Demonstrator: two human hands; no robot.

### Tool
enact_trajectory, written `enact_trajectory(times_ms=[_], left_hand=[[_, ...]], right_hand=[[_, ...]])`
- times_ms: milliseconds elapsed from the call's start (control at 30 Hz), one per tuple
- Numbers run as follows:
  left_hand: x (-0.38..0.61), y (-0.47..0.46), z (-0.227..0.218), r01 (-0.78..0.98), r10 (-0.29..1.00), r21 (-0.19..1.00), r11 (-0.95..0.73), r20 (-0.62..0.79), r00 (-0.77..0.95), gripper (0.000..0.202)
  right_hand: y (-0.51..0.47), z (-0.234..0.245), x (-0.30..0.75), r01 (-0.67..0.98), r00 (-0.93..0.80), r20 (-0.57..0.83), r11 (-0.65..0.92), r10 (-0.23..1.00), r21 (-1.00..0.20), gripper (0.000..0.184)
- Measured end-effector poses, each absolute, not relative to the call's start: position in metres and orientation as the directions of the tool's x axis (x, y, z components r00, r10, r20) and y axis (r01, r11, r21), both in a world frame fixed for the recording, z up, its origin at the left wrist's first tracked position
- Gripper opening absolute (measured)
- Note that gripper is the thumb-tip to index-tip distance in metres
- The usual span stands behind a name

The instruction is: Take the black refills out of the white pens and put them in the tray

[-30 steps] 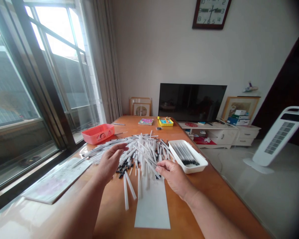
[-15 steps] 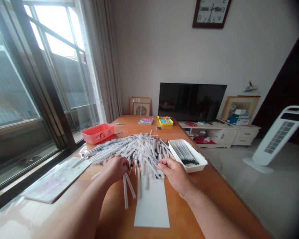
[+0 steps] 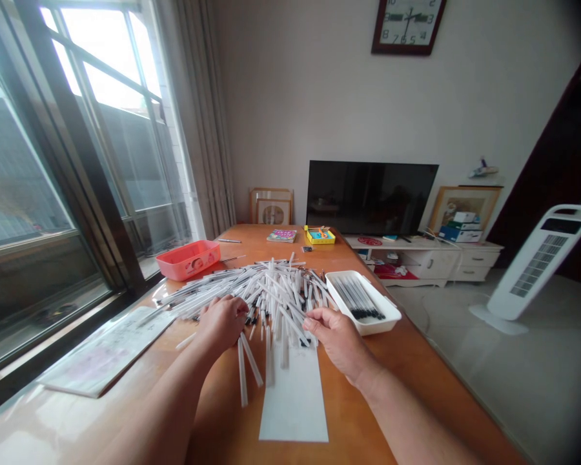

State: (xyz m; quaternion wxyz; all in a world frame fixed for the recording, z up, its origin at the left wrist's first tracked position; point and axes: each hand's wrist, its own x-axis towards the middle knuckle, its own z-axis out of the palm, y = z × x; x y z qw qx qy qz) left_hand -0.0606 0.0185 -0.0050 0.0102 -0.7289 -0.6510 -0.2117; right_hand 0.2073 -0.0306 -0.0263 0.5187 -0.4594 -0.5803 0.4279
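Observation:
A heap of translucent white pen barrels [image 3: 275, 284], mixed with black pieces, spreads across the table. My left hand [image 3: 224, 321] is at the near left edge of the heap, fingers curled down; whatever they hold is hidden. Two loose barrels [image 3: 243, 371] lie just below it. On the heap's right side my right hand [image 3: 336, 336] pinches the end of a pen barrel [image 3: 293, 312] between thumb and forefinger. Beside that hand stands a white tray [image 3: 393, 318] with several black-tipped clear pens [image 3: 356, 296] lined up in it. A white paper sheet [image 3: 294, 407] lies between my forearms.
A red plastic basket [image 3: 188, 263] stands at the left behind the heap. A booklet [image 3: 109, 355] lies at the left edge of the wooden table [image 3: 368, 413]. Farther back are a colourful book [image 3: 281, 236] and a yellow box [image 3: 321, 239].
My left hand has shifted slightly left and up at the heap's edge. My right hand keeps nearly the same place and pinch. The whole view has drifted a little.

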Motion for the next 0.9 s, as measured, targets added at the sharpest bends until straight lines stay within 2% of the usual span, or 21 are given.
enact_trajectory(times_ms=[200, 433, 600, 700, 767, 800, 900], left_hand=[[-0.065, 0.018, -0.006, 0.941, 0.959, 0.297, -0.164, 0.271, 0.082, 0.021], [-0.057, 0.015, -0.007, 0.973, 0.977, 0.193, -0.128, 0.196, 0.089, 0.021], [-0.056, 0.017, -0.009, 0.981, 0.969, 0.138, -0.136, 0.223, 0.103, 0.022], [-0.057, 0.019, -0.010, 0.979, 0.961, 0.148, -0.143, 0.259, 0.101, 0.020], [-0.056, 0.021, -0.010, 0.966, 0.952, 0.220, -0.138, 0.298, 0.068, 0.018], [-0.056, 0.021, -0.009, 0.943, 0.950, 0.301, -0.142, 0.309, 0.045, 0.018], [-0.052, 0.019, -0.004, 0.719, 0.964, 0.670, -0.184, 0.265, 0.001, 0.025]], right_hand=[[-0.031, -0.026, 0.207, 0.100, -0.043, 0.209, 0.212, 0.977, -0.972, 0.026], [-0.031, -0.026, 0.207, 0.127, -0.048, 0.219, 0.223, 0.975, -0.966, 0.028], [-0.031, -0.026, 0.207, 0.139, -0.055, 0.219, 0.225, 0.974, -0.964, 0.027], [-0.032, -0.025, 0.207, 0.148, -0.054, 0.220, 0.225, 0.974, -0.963, 0.028], [-0.032, -0.025, 0.207, 0.161, -0.055, 0.222, 0.228, 0.973, -0.960, 0.028], [-0.032, -0.026, 0.207, 0.171, -0.060, 0.226, 0.233, 0.972, -0.957, 0.027], [-0.032, -0.026, 0.207, 0.219, -0.083, 0.233, 0.245, 0.969, -0.944, 0.027]])
